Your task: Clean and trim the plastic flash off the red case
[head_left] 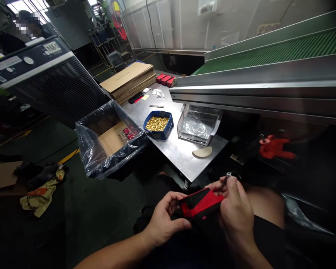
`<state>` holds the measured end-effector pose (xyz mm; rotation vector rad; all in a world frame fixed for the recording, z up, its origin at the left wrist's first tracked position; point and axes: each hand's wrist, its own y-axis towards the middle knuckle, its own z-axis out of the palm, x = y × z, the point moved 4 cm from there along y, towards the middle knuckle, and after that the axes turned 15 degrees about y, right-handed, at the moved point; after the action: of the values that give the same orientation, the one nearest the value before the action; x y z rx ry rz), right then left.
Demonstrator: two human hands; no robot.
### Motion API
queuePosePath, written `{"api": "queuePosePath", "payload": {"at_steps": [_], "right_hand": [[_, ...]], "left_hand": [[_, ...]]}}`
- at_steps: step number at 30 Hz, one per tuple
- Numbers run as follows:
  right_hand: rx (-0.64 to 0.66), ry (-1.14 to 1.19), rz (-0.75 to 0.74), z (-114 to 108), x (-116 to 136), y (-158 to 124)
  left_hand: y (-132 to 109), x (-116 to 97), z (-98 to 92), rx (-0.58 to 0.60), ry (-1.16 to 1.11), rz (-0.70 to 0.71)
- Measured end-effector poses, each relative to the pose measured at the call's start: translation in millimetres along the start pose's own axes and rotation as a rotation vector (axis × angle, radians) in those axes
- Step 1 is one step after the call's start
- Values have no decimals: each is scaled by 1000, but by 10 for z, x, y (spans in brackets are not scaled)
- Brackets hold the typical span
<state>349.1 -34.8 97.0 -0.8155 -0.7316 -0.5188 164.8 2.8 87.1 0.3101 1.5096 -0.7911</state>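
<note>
My left hand (166,218) grips one end of a red and black moulded part (203,203) above my lap, with its thumb along the near edge. At the part's other end, my right hand (236,209) is closed around a small dark tool with a shiny metal end (228,175). Its fingers hide most of that tool, so I cannot tell its exact kind. Some right-hand fingertips lie close against the part. Beyond the hands, a blue bin (170,125) full of small brass-coloured pieces (156,124) stands on the metal table (182,160).
A tray with clear plastic bags (196,127) and a beige half-round piece (202,152) lie on the table. Stacked cardboard (128,80) and red parts (165,79) sit farther back. A plastic-lined crate (85,149) stands left; a green conveyor (268,52) slopes at right.
</note>
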Motion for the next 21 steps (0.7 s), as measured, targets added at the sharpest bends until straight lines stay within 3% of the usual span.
{"api": "queuePosePath", "payload": {"at_steps": [5, 9, 14, 17, 21], "right_hand": [[144, -167, -63, 66, 78, -55], [270, -206, -50, 136, 75, -136], [391, -293, -7, 159, -44, -251], [335, -208, -51, 144, -17, -219], [137, 28, -78, 14, 109, -39]], "left_hand": [[-49, 10, 22, 63, -4, -60], [46, -8, 5, 70, 37, -148], [222, -163, 67, 261, 60, -269], [267, -271, 59, 264, 94, -231], [228, -388, 18, 212, 141, -111]]}}
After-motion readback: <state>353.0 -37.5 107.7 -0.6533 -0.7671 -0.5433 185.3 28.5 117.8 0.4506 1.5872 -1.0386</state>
